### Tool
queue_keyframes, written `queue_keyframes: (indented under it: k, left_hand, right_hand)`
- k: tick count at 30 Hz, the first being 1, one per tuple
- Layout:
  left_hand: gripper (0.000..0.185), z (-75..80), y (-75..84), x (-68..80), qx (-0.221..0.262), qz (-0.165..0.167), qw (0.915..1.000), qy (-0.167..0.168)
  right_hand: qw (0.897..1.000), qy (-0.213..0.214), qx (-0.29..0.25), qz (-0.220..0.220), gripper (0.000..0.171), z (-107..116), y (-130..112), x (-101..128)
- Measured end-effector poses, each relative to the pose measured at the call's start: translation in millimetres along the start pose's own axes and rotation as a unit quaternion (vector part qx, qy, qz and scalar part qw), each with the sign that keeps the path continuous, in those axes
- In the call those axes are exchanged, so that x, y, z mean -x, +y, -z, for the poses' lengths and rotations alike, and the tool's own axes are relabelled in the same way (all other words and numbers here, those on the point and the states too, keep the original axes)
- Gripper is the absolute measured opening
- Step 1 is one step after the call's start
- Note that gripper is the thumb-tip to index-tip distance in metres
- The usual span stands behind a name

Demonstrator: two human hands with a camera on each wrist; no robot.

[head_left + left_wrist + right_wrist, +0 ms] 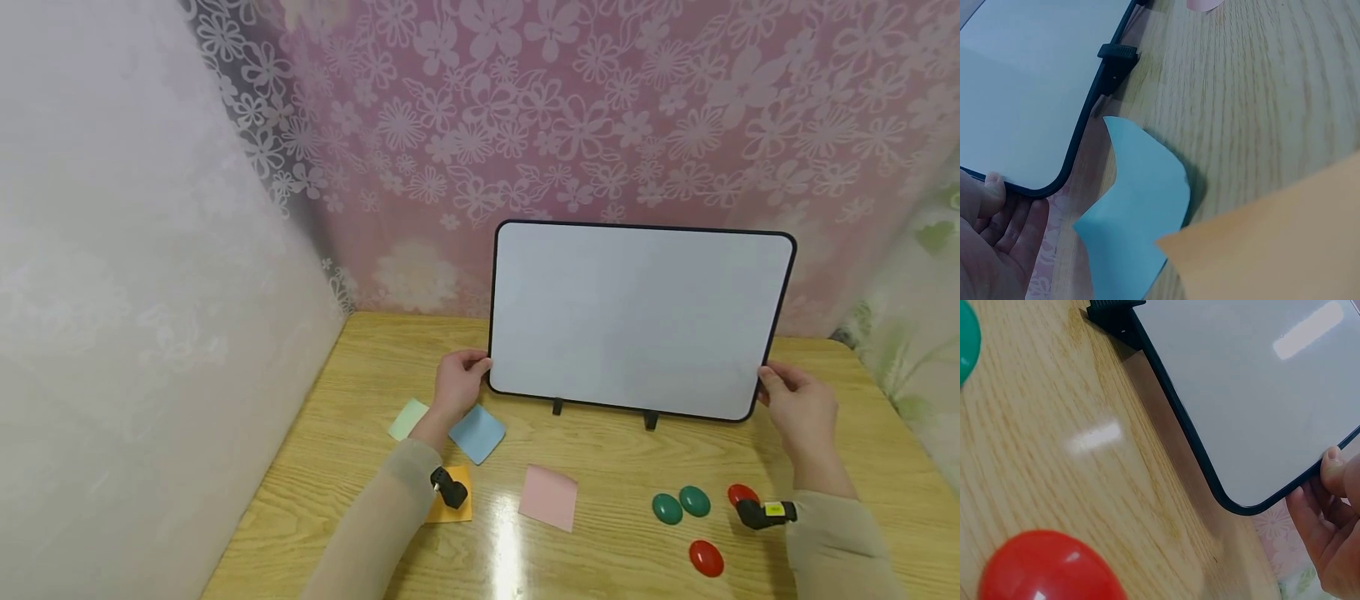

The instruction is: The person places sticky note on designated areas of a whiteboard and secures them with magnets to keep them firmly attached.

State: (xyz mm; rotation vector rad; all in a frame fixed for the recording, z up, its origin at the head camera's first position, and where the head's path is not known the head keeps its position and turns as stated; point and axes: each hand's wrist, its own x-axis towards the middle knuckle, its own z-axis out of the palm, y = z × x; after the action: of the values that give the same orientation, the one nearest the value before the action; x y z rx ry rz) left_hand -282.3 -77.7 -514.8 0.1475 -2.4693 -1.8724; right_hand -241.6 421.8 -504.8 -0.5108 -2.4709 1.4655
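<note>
A whiteboard (637,321) with a thin black frame stands leaning back on small black stand feet (651,420) near the back of the table. My left hand (459,383) grips its lower left edge, thumb over the front and fingers behind, as the left wrist view also shows. On the opposite side my right hand (802,408) pinches the lower right edge the same way; in the right wrist view the thumb (1333,465) lies on the frame. Beneath my left wrist lie a blue sticky note (477,434) and a pale green one (407,419).
An orange sticky note (457,500) lies partly under my left forearm, with a pink note (549,497) to its right. Two green magnets (694,501) and two red magnets (707,558) sit at the front right. A flowered pink curtain (525,125) hangs behind the table (360,375).
</note>
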Motion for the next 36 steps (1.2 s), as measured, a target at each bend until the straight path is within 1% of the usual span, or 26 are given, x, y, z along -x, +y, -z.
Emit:
queue_keyframes:
  k: [9,13,18,24,30,36]
  left_hand:
    - [0.020,1.0,0.2,1.9,0.001,-0.002,1.0000,0.002]
    - [0.020,1.5,1.5,3.4,-0.004,0.001,1.0000,0.005]
    - [0.021,1.4,3.2,3.9,-0.012,0.004,0.9999,0.008]
    - [0.021,1.2,2.9,4.5,-0.016,-0.005,0.9998,0.009]
    - [0.024,2.1,3.7,7.2,-0.006,-0.003,1.0000,-0.002]
    - [0.032,5.8,10.8,13.5,-0.020,-0.003,0.9996,-0.020]
  right_hand:
    - [1.000,0.004,0.006,0.005,0.048,-1,-5,5]
    - [1.000,0.005,-0.006,0.010,0.047,-2,-8,7]
    - [1.000,0.003,0.004,0.011,0.048,-2,-9,8]
    - [1.000,-0.003,-0.005,0.012,0.048,0,-7,8]
    - [1.000,-0.011,-0.018,0.012,0.049,2,-4,8]
    - [1.000,-0.023,-0.003,0.016,0.053,4,-4,8]
